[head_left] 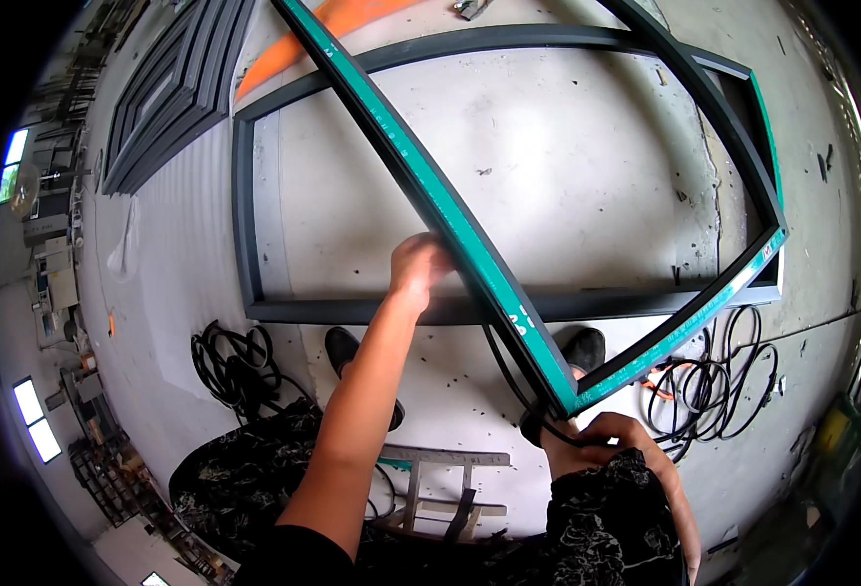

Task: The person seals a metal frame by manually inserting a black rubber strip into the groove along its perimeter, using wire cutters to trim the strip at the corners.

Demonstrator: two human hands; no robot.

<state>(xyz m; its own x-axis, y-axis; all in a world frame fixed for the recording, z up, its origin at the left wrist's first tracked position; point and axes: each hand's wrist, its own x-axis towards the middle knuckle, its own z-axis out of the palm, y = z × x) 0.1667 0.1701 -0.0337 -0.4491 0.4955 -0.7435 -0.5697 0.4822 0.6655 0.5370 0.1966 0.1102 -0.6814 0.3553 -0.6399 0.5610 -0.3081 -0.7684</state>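
A dark grey rectangular frame with green film (411,161) on its faces stands tilted in front of me, one corner close to my right knee. My left hand (421,262) is curled against the side of its long bar; its fingertips are blurred and partly hidden there. Below that bar, a thin black rubber strip (502,363) hangs in a curve and runs past the corner to my right hand (614,437). The fingers of that hand are closed on the strip, next to my knee.
Another dark grey frame (352,311) lies flat on the floor under the raised one. Coils of black strip lie at left (235,366) and right (709,391). Several stacked grey frames (172,93) stand at far left, near an orange sheet (284,63). A small stool (450,457) is between my legs.
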